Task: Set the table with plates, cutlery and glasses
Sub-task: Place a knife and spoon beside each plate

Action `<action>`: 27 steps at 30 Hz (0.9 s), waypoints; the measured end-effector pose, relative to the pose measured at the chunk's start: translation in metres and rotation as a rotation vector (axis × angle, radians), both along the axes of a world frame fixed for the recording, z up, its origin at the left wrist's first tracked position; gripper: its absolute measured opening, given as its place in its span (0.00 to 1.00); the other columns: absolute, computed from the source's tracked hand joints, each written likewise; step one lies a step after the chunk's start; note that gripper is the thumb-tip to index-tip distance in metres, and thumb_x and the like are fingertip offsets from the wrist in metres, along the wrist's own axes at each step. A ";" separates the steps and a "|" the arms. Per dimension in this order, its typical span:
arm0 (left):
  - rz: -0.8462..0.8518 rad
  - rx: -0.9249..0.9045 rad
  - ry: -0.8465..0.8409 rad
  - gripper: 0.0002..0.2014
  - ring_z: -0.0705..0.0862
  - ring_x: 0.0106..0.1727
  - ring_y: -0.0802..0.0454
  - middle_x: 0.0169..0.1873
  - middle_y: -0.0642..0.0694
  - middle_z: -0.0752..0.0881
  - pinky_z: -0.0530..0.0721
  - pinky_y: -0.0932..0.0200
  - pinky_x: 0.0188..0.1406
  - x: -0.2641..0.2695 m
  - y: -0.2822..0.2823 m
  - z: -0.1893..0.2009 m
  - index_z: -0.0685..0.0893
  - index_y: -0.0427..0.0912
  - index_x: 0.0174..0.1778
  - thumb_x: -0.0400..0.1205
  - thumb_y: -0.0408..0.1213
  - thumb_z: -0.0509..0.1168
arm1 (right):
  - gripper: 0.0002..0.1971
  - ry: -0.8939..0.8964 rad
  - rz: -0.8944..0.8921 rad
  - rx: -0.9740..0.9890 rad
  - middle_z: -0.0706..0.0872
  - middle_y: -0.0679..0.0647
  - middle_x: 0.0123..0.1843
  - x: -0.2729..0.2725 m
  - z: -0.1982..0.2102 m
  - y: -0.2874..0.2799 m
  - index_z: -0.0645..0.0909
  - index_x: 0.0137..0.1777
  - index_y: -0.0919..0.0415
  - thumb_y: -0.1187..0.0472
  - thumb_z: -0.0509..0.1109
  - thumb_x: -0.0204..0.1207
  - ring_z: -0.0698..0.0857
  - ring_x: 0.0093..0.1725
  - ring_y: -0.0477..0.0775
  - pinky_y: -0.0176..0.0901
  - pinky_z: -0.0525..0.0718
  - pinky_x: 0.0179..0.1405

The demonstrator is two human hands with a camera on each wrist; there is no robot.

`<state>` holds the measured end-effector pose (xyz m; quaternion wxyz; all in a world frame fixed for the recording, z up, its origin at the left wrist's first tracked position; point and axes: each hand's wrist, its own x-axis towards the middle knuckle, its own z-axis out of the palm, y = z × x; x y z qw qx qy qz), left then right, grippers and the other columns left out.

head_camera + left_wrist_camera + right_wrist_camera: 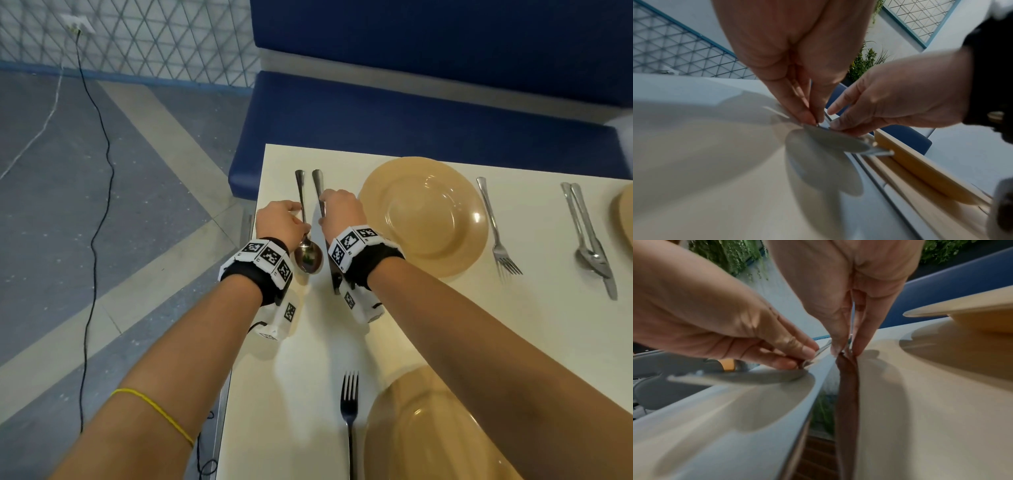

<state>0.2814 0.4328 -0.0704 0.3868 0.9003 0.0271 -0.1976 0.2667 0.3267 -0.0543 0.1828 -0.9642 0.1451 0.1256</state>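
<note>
1. The left hand (281, 222) pinches the handle of a spoon (306, 236) between thumb and fingertips, near the left edge of the cream table (308, 359).
2. The spoon's bowl points toward the person and lies by the left wrist band; its handle points toward the blue bench (411, 113).
3. The right hand (340, 212) pinches a knife (319, 192) by its handle, just right of the spoon and roughly parallel to it.
4. In the right wrist view the knife blade (847, 386) runs down from the fingertips (835, 347), thumb and finger pressed on either side of it.
5. In the left wrist view the left fingertips (807, 116) close on the spoon's neck, with the spoon bowl (834, 139) low over the table; whether it touches the surface is unclear.
6. A tan plate (424, 216) sits just right of the right hand, with a fork (495, 226) on its far side.
7. Further right, a second knife and spoon (589, 240) lie together beside the edge of another plate (623, 216).
8. Nearer the person, a dark fork (349, 411) lies left of a third tan plate (428, 428), which the right forearm partly covers.
9. A black cable (99, 171) trails across the grey floor at left.
</note>
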 end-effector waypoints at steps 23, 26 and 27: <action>-0.027 -0.022 -0.044 0.17 0.86 0.53 0.49 0.51 0.42 0.90 0.78 0.64 0.56 0.014 -0.019 0.003 0.84 0.41 0.64 0.78 0.32 0.69 | 0.11 -0.004 0.038 -0.065 0.79 0.64 0.62 0.014 -0.002 -0.009 0.80 0.59 0.69 0.66 0.67 0.79 0.83 0.59 0.63 0.45 0.79 0.53; -0.032 -0.011 -0.045 0.17 0.86 0.55 0.49 0.53 0.42 0.89 0.76 0.66 0.54 0.014 -0.019 0.002 0.84 0.41 0.64 0.78 0.33 0.70 | 0.12 0.003 0.040 -0.062 0.78 0.64 0.62 0.015 -0.001 -0.010 0.80 0.60 0.69 0.65 0.67 0.78 0.83 0.59 0.63 0.45 0.79 0.54; -0.031 -0.012 -0.042 0.17 0.86 0.54 0.49 0.52 0.42 0.89 0.76 0.66 0.54 0.014 -0.019 0.002 0.84 0.41 0.64 0.78 0.33 0.70 | 0.12 0.003 0.041 -0.060 0.78 0.64 0.62 0.015 -0.001 -0.010 0.80 0.60 0.68 0.65 0.67 0.78 0.83 0.59 0.63 0.45 0.79 0.53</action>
